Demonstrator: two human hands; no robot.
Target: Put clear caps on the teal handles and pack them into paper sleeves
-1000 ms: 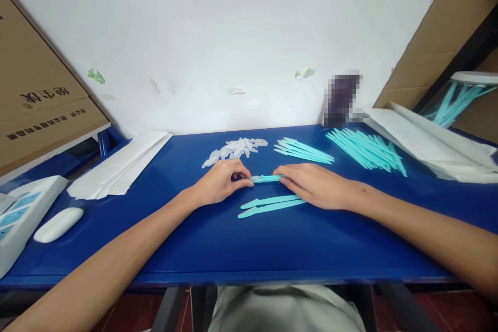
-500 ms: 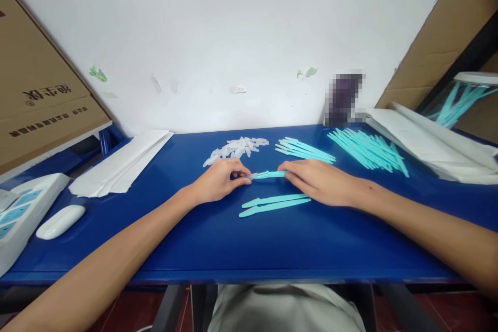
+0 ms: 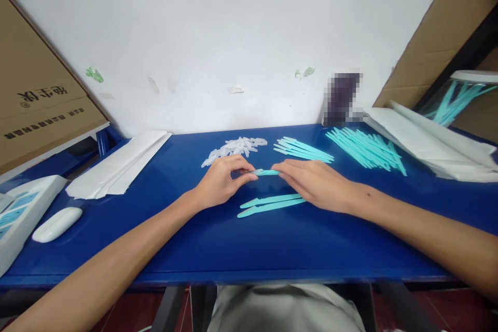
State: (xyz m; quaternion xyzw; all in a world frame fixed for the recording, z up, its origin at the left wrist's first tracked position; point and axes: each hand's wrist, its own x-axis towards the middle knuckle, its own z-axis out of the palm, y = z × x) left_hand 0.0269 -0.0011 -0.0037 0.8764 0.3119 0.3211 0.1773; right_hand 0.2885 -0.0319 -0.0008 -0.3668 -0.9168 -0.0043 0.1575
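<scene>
A turquoise eyebrow razor (image 3: 268, 172) lies level between my two hands over the table. My right hand (image 3: 311, 179) pinches its handle, with the fingers wrapped over that end. My left hand (image 3: 225, 179) pinches a translucent cap (image 3: 256, 171) that sits over the blade end of the razor. Just below my hands, two more turquoise razors (image 3: 268, 205) lie side by side on the blue table, their right ends partly under my right hand. Behind my left hand is a loose pile of clear caps (image 3: 237, 148).
A small row of razors (image 3: 301, 148) and a larger heap of razors (image 3: 365, 149) lie at the back right. White paper packets (image 3: 120, 163) are at left, others (image 3: 431, 140) at right. A white mouse (image 3: 57, 224), power strip (image 3: 29, 212) and clear tub (image 3: 462, 96) stand at the sides.
My left hand has moved right, toward my right hand. The cap now covers more of the razor's blade end, and less turquoise shows between the hands.
</scene>
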